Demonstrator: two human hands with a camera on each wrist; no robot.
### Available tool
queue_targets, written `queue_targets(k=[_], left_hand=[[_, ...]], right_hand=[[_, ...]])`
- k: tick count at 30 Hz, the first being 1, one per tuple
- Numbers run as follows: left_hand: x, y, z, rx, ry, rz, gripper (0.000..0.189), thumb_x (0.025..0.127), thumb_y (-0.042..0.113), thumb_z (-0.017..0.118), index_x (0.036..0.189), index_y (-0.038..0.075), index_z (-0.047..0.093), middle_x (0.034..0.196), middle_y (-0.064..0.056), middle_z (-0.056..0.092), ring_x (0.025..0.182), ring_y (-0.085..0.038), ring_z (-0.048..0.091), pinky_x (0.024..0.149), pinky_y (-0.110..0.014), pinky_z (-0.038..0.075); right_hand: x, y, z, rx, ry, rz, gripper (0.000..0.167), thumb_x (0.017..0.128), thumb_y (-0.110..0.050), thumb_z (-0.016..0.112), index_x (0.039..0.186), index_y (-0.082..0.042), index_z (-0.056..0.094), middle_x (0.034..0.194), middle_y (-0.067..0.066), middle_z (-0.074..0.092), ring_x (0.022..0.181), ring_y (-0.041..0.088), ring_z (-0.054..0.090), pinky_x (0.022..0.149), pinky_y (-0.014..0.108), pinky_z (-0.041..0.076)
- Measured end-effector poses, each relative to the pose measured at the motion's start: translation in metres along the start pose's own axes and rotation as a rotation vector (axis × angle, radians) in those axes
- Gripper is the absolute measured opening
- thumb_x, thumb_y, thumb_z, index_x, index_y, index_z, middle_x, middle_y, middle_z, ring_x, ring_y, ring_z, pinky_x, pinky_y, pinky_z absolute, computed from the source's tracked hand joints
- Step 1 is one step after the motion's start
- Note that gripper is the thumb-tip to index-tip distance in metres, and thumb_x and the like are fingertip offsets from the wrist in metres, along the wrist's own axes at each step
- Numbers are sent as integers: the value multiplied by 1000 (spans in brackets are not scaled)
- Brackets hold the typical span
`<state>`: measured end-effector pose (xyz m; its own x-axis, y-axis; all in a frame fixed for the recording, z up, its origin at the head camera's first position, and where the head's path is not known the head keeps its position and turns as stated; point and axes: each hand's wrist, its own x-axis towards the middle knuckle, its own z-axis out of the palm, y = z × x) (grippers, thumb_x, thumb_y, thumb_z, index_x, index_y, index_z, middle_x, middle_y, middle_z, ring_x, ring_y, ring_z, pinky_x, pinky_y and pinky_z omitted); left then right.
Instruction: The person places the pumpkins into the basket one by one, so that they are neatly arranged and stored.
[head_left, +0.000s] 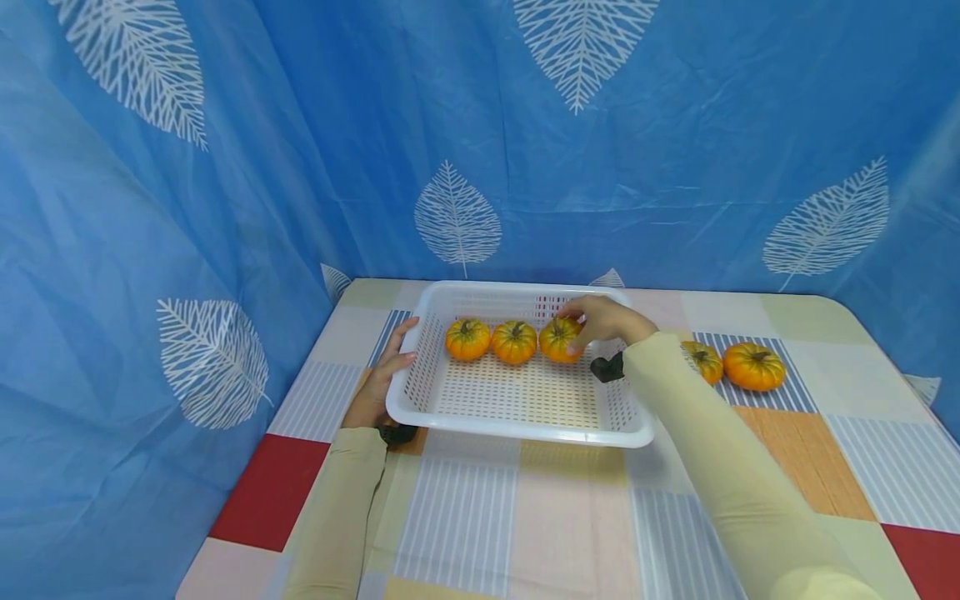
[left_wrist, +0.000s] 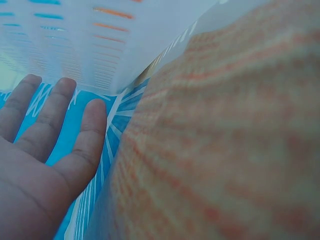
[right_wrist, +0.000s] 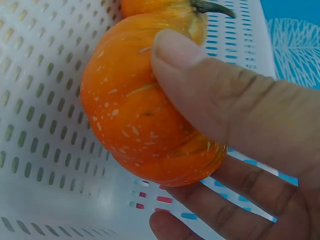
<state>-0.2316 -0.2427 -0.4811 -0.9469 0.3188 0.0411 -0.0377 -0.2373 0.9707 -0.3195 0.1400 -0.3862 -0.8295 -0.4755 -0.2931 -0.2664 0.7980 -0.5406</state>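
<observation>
In the head view, a white basket (head_left: 517, 430) with holed walls and floor sits on a checked tablecloth (head_left: 465, 508). Inside it are three orange pumpkins in a side-by-side row, closer to the far wall than to the near one: a left pumpkin (head_left: 467, 339), a middle pumpkin (head_left: 513, 342) and a right pumpkin (head_left: 558, 340). The right hand (head_left: 606, 320) reaches over the basket's right end and grips the right pumpkin, its fingers curled round it. The left hand (head_left: 377, 386) is at the basket's left end, fingers extended and spread along the outside, with nothing in its grasp. Outside the basket, to its right, two more pumpkins lie close together on the cloth; the right sleeve (head_left: 720, 450) partly covers the nearer pumpkin (head_left: 703, 363), while the outer pumpkin (head_left: 754, 367) shows whole.

In the left wrist view, three fairly straight fingers stand apart beneath the basket's slotted wall; whether they touch it I cannot tell. A blurred surface fills the right side.

In the right wrist view, the thumb presses on the pumpkin's side and other fingers reach round beneath it. Another pumpkin's stem shows behind, inside the basket.
</observation>
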Motion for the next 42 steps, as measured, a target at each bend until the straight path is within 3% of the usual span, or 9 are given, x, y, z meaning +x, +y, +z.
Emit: queue_targets(k=[4, 12, 22, 26, 35, 42], left_hand=[[1, 0, 1, 5, 6, -11, 68, 101, 18, 40, 164, 33, 22, 179, -11, 8, 144, -44, 30, 112, -58, 39], [1, 0, 1, 1, 5, -4, 66, 100, 18, 40, 162, 34, 24, 179, -12, 8, 142, -43, 31, 106, -51, 44], [0, 0, 1, 14, 19, -5, 71, 102, 19, 41, 167, 34, 17, 180, -6, 6, 148, -47, 27, 117, -76, 28], [0, -1, 2, 6, 21, -12, 70, 102, 19, 42, 165, 37, 19, 180, -6, 6, 148, -46, 27, 118, -74, 30], [2, -2, 0, 15, 19, -15, 66, 101, 19, 41, 162, 36, 22, 179, -8, 9, 142, -45, 34, 111, -62, 44], [1, -2, -1, 6, -6, 4, 65, 102, 18, 41, 161, 39, 26, 180, -9, 5, 148, -45, 26, 117, -68, 31]], right_hand=[[2, -1, 4, -9, -13, 17, 66, 89, -7, 87, 147, 8, 58, 149, 34, 55, 139, 49, 52, 119, 59, 40], [4, -2, 9, -48, -21, 60, 67, 90, -10, 88, 148, 4, 58, 148, 33, 56, 139, 49, 51, 118, 60, 41], [6, -3, 10, -79, -11, 68, 68, 89, -7, 88, 150, 1, 58, 146, 34, 57, 133, 49, 54, 116, 61, 43], [6, -2, 12, -79, -24, 72, 70, 90, -5, 86, 153, 1, 55, 152, 34, 54, 136, 50, 54, 115, 61, 44], [-1, -6, 8, -95, -50, 69, 75, 91, -7, 85, 157, 0, 49, 153, 37, 50, 142, 53, 48, 117, 63, 42], [-9, -10, 3, -96, -14, 36, 69, 94, -8, 82, 155, 3, 52, 150, 36, 54, 139, 52, 52, 113, 63, 45]])
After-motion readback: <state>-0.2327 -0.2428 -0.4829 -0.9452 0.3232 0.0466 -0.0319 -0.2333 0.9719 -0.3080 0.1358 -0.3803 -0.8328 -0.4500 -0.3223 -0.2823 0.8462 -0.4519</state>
